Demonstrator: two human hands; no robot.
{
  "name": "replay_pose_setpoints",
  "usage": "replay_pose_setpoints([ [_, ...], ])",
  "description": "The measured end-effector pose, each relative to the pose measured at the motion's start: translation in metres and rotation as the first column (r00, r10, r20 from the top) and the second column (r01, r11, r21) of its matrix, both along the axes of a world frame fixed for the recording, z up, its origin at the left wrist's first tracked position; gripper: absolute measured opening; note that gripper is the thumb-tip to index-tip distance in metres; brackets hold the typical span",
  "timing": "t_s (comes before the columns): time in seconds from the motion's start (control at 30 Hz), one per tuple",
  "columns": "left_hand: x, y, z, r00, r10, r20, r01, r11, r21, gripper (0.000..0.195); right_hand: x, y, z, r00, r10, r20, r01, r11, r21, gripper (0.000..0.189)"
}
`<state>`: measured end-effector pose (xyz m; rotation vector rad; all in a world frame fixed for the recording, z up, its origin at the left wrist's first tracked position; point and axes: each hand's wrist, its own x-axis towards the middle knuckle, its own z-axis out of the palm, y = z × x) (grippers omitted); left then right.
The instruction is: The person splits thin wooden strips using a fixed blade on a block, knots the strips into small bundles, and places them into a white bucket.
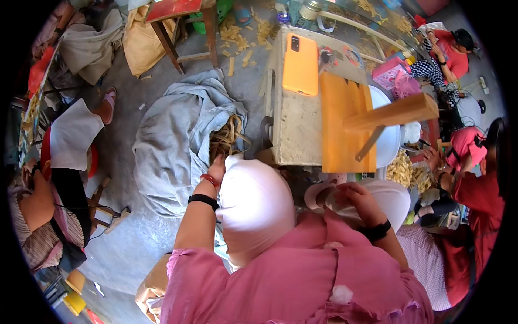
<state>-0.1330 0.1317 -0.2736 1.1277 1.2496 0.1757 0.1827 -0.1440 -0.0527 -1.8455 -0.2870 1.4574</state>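
Observation:
My left hand (217,168) reaches into the opening of a large grey cloth bundle (170,141), at the brown, strap-like strips (226,135) inside it. Its fingertips are partly hidden, so a hold on the strips cannot be made out. My right hand (358,200) rests over my right thigh, its fingers loosely bent, with nothing visible in it. Ahead of me a worn, pale table (297,133) bears an orange smartphone (301,67) and a wooden board (340,141) with an upright wooden post (394,111) and a metal strip (370,143) on it.
A white basin (384,133) stands right of the board, above a heap of pale yellow strips (398,166). A red-topped stool (174,12) and scattered strips (232,36) are at the back. People sit close on the left and right. A brown bag (156,283) lies behind my left arm.

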Motion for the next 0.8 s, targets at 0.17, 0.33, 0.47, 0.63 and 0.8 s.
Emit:
replay_pose_setpoints([
  [0.17, -0.05, 0.04, -0.064, 0.816, 0.547, -0.184, -0.373, 0.743, 0.556, 0.046, 0.001, 0.016, -0.01, 0.999, -0.035, 0.026, 0.036, 0.997, -0.068, 0.024],
  [0.33, -0.054, 0.067, -0.049, 0.894, 0.303, -0.329, 0.017, 0.712, 0.702, 0.043, 0.006, 0.028, -0.03, 1.0, -0.007, 0.018, 0.008, 0.998, -0.056, 0.019],
  [0.47, -0.037, 0.038, -0.076, 0.716, -0.322, -0.619, 0.665, 0.584, 0.466, 0.048, 0.0, 0.041, -0.033, 0.996, -0.014, 0.093, 0.015, 1.0, -0.006, 0.016],
  [0.63, -0.023, 0.024, -0.092, 0.608, -0.486, -0.627, 0.72, 0.671, 0.178, 0.044, 0.004, 0.04, -0.03, 0.999, 0.0, -0.055, -0.007, 0.991, -0.131, 0.015],
  [0.8, -0.027, 0.058, -0.057, 0.991, 0.09, -0.1, -0.053, 0.944, 0.327, 0.019, -0.002, 0.048, -0.02, 0.995, 0.099, 0.02, -0.098, 0.992, -0.082, 0.015],
])
